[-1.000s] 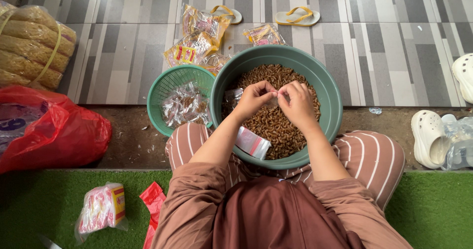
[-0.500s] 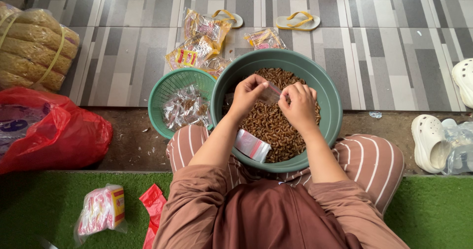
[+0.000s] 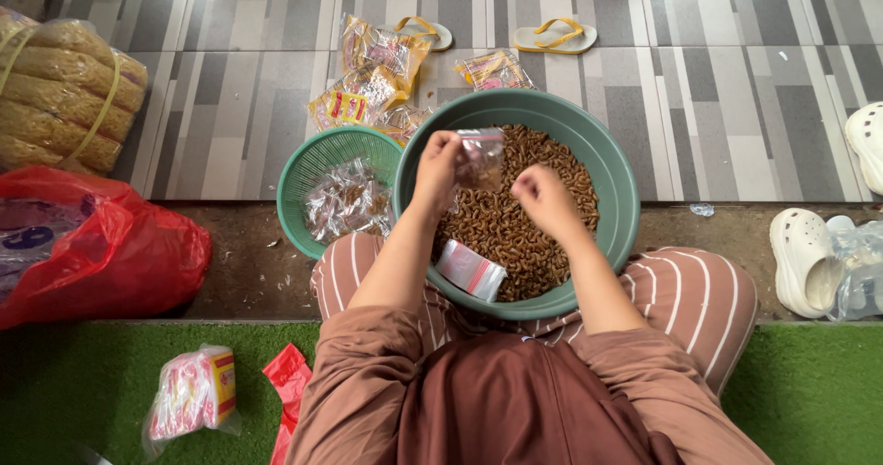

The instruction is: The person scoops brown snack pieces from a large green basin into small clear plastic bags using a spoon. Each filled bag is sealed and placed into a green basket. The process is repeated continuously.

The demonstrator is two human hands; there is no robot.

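Left hand (image 3: 436, 166) pinching small clear plastic pouch (image 3: 481, 158) at centre frame, over large green plastic basin (image 3: 614, 178) of brown curled snacks (image 3: 515, 230). Right hand (image 3: 543, 198) loosely clenched just beside. Best kept mouth-up, low above basin, catching spills.

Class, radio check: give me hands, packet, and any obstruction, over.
Left hand pinching a small clear packet over the green basin. Right hand beside it, fingers closed, empty as far as visible. Nothing between them.

clear bag (image 3: 481, 157) over basin | yellow packets (image 3: 368, 83) on tiles
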